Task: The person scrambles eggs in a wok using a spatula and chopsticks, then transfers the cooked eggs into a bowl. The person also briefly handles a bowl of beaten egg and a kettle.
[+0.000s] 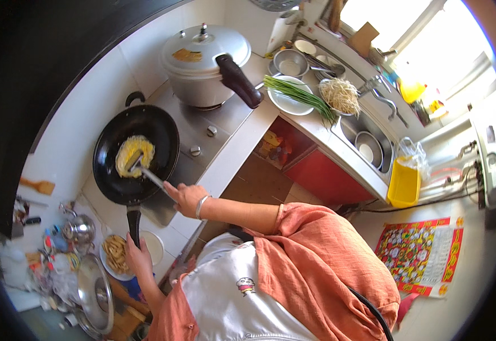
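Note:
A black wok (162, 128) sits over the left part of the gas stove, with yellow, partly set egg (145, 149) in its middle. My right hand (189, 200), a silver bangle at its wrist, grips the handle of a metal spatula (152, 177); the blade rests on the egg. With my left hand (139, 255) I hold the wok's long black handle (133, 223). Right beside that hand are a bowl of light brown sliced food (115, 255) and a pale round dish (152, 245). The burner under the wok is hidden.
A large pressure cooker (205, 64) stands on the stove beyond the wok, its handle over the counter edge. Farther right, long green stalks (301, 96) lie across a white bowl and bean sprouts (339, 96) fill another, near the sink (388, 155). Left are a steel kettle (78, 228) and a lid (90, 294).

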{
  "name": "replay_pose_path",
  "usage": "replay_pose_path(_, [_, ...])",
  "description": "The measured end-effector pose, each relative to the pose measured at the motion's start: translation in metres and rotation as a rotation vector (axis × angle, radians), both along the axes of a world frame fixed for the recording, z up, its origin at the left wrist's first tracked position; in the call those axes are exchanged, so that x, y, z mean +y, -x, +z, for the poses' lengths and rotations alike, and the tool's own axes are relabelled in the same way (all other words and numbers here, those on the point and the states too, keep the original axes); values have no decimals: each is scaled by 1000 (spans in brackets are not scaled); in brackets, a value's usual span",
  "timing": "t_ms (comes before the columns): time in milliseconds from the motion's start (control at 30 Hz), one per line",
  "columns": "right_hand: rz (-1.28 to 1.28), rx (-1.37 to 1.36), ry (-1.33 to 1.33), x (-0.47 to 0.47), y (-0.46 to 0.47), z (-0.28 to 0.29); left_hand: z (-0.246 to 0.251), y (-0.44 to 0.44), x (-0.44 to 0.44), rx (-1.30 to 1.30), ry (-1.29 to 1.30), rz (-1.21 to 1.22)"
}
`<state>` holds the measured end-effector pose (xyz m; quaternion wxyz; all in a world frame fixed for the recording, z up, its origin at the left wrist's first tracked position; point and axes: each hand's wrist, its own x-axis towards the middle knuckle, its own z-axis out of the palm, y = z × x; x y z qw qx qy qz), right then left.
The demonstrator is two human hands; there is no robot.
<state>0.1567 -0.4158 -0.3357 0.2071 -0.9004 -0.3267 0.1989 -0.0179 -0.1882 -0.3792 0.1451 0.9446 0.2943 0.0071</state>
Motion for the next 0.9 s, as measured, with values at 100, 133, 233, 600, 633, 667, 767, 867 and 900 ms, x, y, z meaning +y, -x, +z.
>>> replay_pose_path(100, [-64,-14,-152,-30,8,12,-3,3,-4,-60,-44,-12])
replay_pose_path(133, [-100,-139,-292,-54,3,1,0,0,-7,-81,-67,1])
replay_pose_path(233, [-158,-336,-270,-161,-30,21,16,-12,-10,-342,-207,-9])
replay_pose_path(600, [-1070,-595,-84,-588,-393,33,101,-131,-187,-851,-427,-66])
replay_pose_path(633, [-1095,-576,-22,-607,-421,27,101,-148,-215,-841,-424,-73])
replay_pose_path(667, [-1133,-523,1,-625,-443,19,104,-167,-241,-801,-429,-106])
replay_pose_path(767, [-1143,-418,124,-677,-505,-1,118,-207,-296,-693,-472,-220])
replay_pose_path(867, [-1055,-377,189,-701,-554,-20,121,-224,-326,-723,-375,-115])
replay_pose_path(900, [-1044,-367,218,-706,-571,-27,121,-232,-334,-697,-383,-124])
